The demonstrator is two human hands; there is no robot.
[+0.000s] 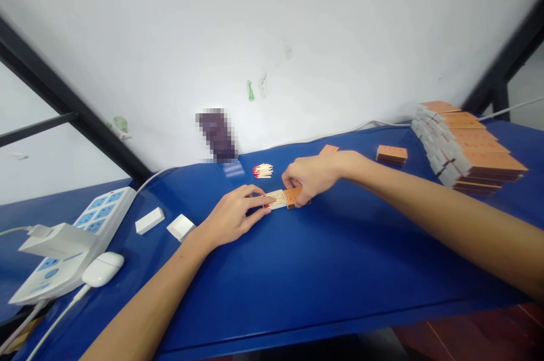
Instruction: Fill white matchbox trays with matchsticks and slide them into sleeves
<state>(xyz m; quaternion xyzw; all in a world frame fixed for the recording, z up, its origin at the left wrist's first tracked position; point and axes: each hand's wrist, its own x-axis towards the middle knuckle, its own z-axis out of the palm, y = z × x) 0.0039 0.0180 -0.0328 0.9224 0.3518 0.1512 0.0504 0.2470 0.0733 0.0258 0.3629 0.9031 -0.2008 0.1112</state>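
Centre frame: your right hand (312, 177) pinches the orange sleeve (294, 196), left hand (236, 216) pinches the half-inserted match tray (277, 199); loose matches (263, 170) lie unboxed behind.

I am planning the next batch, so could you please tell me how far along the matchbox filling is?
Apparently done: the stack of orange boxes on the right. In hand: one matchbox, half open, its sleeve in the right hand, the left hand pinching its tray end. Left: loose matches behind it, and a single box aside.
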